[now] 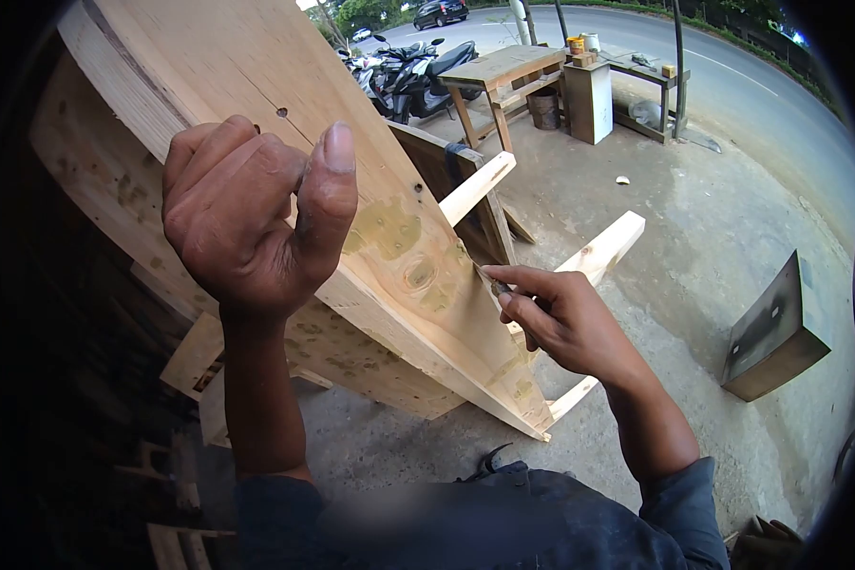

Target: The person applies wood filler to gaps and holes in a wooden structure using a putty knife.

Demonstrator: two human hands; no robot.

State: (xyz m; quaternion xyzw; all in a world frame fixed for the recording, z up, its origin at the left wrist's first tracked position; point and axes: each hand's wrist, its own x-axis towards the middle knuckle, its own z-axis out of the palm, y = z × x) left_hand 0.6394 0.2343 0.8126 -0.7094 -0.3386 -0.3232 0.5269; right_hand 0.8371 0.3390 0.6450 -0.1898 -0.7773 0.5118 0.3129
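A long pale wooden board (370,237) with knots and patches of yellowish filler slants across the middle of the view. My left hand (252,209) is raised in front of it, fingers curled into a fist and thumb pointing up. Whatever may be inside that fist is hidden. Beside the board's right edge, my right hand (565,318) is closed, pinching a small dark tool (500,288). Its thin tip meets the edge of the wood; most of the tool is covered by my fingers, so its exact kind does not show.
Wooden legs (603,247) stick out to the right. A dark-faced box (774,328) stands on the concrete floor (674,256). Farther back are a wooden table (503,68), a bench with pots, parked motorbikes (418,76) and a road with a dark car (440,12).
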